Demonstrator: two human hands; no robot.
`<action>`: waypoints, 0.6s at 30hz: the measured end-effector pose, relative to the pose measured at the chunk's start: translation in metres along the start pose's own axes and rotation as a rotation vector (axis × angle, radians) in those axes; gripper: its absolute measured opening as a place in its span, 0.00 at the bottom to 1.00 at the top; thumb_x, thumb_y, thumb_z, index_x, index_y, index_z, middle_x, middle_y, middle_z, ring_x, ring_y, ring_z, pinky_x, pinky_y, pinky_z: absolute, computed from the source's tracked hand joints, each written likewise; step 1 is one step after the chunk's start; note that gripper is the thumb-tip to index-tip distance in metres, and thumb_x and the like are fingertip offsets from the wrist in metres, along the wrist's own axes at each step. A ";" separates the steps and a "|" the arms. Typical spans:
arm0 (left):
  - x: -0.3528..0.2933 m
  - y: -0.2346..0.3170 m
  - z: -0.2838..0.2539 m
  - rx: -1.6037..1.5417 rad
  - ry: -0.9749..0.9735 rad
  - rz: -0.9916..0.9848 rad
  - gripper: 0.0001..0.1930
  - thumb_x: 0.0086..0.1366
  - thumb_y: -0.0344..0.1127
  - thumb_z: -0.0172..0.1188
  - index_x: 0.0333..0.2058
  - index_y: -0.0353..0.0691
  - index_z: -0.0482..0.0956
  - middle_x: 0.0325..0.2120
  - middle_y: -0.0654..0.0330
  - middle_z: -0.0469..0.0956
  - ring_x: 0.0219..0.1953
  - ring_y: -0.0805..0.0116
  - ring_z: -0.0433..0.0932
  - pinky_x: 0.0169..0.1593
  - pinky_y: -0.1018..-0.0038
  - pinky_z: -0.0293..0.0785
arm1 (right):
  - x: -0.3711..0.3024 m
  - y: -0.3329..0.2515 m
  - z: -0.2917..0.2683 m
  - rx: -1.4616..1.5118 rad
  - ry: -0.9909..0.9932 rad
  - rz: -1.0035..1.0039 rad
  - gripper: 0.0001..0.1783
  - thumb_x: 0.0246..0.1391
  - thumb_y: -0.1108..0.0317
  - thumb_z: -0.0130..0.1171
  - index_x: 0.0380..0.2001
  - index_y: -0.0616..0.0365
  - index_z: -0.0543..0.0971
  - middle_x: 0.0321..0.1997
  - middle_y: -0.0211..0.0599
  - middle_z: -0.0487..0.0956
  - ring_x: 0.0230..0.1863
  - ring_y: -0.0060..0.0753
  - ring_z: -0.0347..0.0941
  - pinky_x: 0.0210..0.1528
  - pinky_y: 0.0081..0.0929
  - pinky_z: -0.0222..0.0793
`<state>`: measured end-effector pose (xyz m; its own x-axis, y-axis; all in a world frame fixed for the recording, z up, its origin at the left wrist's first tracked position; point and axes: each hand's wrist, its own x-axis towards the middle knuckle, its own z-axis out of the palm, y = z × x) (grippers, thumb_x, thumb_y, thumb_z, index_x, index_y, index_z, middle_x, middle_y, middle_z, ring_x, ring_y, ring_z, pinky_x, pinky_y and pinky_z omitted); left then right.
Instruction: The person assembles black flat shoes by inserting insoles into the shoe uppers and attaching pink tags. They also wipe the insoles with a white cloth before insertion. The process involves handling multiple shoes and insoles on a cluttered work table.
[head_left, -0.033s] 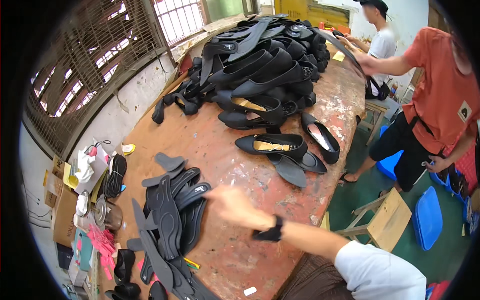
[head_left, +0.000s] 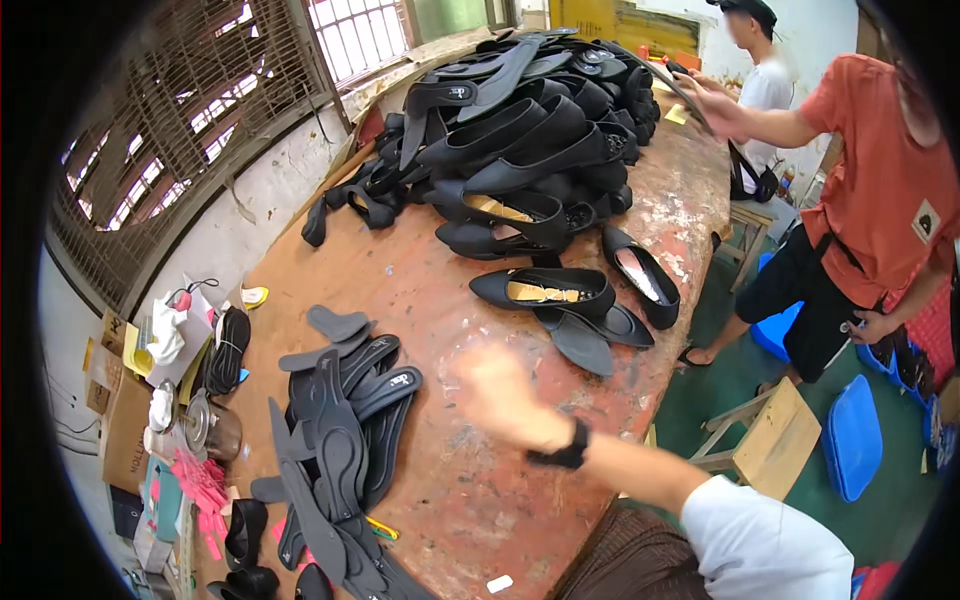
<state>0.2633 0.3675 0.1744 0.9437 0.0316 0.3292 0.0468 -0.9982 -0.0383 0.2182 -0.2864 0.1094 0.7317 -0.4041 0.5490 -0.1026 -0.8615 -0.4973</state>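
My right hand, a dark band at its wrist, is over the worn reddish tabletop. Motion smears its fingers, so whether they hold anything does not show. To its left lies a loose heap of black insoles, several overlapping in different directions. Just beyond the hand rests a black pointed flat shoe with a tan inner, on top of a grey insole. Another black shoe with a pale inner lies close by. My left hand is out of view.
A tall pile of black shoes and insoles covers the table's far end. A yellow cutter lies beside the near heap. Boxes, a metal pot and pink strips crowd the left edge. Two people and a wooden stool are at right.
My right hand has moved right, away from the heap of insoles. At the far right, the person in red has shifted the dark flat piece in their hand slightly.
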 end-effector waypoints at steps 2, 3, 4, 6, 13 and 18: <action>0.001 0.032 -0.003 0.118 0.170 0.026 0.26 0.61 0.47 0.68 0.47 0.28 0.80 0.42 0.39 0.81 0.45 0.45 0.80 0.52 0.58 0.74 | 0.008 0.055 -0.048 -0.622 0.195 -0.017 0.13 0.42 0.70 0.60 0.36 0.57 0.80 0.41 0.44 0.79 0.52 0.48 0.72 0.68 0.57 0.55; 0.002 0.053 -0.006 0.176 0.255 0.041 0.26 0.61 0.47 0.68 0.47 0.28 0.80 0.43 0.39 0.81 0.46 0.45 0.79 0.53 0.58 0.73 | 0.005 0.078 -0.071 -0.831 0.079 0.032 0.17 0.45 0.71 0.58 0.42 0.59 0.80 0.48 0.45 0.79 0.59 0.50 0.69 0.72 0.61 0.45; 0.003 0.076 -0.009 0.234 0.341 0.055 0.26 0.61 0.46 0.68 0.48 0.28 0.80 0.44 0.39 0.81 0.47 0.45 0.79 0.53 0.58 0.73 | 0.009 0.098 -0.087 -0.950 -0.147 0.206 0.17 0.48 0.71 0.58 0.44 0.60 0.81 0.49 0.46 0.80 0.62 0.52 0.67 0.74 0.64 0.38; 0.014 0.135 -0.011 -0.131 0.226 0.187 0.21 0.61 0.35 0.68 0.50 0.29 0.79 0.46 0.42 0.80 0.49 0.45 0.79 0.56 0.58 0.73 | 0.010 0.122 -0.114 -0.862 -0.284 0.244 0.10 0.48 0.70 0.61 0.35 0.56 0.85 0.39 0.39 0.83 0.55 0.45 0.73 0.73 0.62 0.42; 0.019 0.380 0.001 -0.959 -0.277 0.507 0.25 0.67 0.32 0.64 0.61 0.34 0.72 0.38 0.51 0.81 0.41 0.65 0.79 0.49 0.70 0.76 | 0.020 0.053 -0.064 -0.058 0.173 0.041 0.13 0.44 0.66 0.73 0.33 0.57 0.82 0.34 0.40 0.81 0.45 0.48 0.76 0.57 0.50 0.65; 0.007 0.433 -0.013 -0.930 -0.246 0.636 0.26 0.66 0.33 0.65 0.61 0.34 0.71 0.54 0.51 0.76 0.49 0.60 0.77 0.51 0.70 0.75 | 0.029 0.078 -0.050 -0.110 0.214 0.056 0.30 0.52 0.51 0.66 0.53 0.56 0.73 0.47 0.44 0.75 0.52 0.51 0.70 0.59 0.52 0.60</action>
<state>0.2855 -0.0655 0.1722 0.7532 -0.5837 0.3032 -0.6234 -0.4864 0.6122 0.1979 -0.3811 0.1203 0.5647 -0.4979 0.6583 -0.2205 -0.8596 -0.4610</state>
